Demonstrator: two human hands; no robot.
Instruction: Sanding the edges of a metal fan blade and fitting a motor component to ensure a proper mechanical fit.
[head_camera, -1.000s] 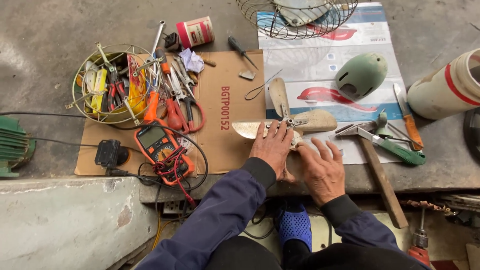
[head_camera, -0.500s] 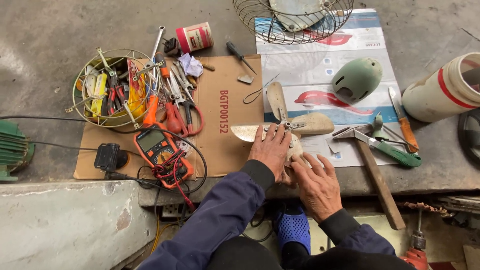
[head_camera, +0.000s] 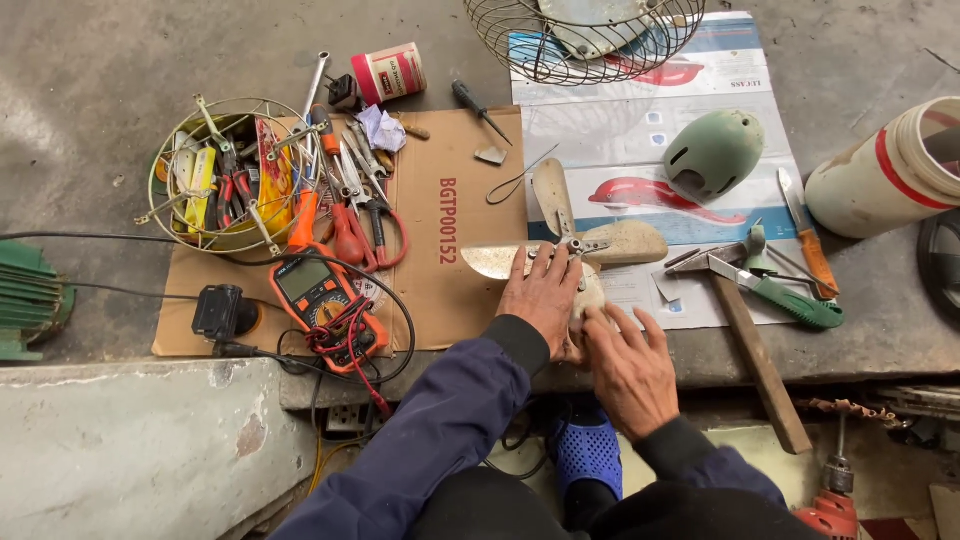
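Head: fan blade (head_camera: 590, 243) flat, blades splayed

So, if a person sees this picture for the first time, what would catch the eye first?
Probably the two hands, left hand and right hand, pressing on a pale fan blade at the centre. Next, the orange multimeter on the cardboard to the left, and the wire basket of tools behind it.

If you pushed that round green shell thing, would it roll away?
The green shell would probably rock or slide rather than roll far, since it seems to sit dome-up on the poster. It looks hollow, so likely light.
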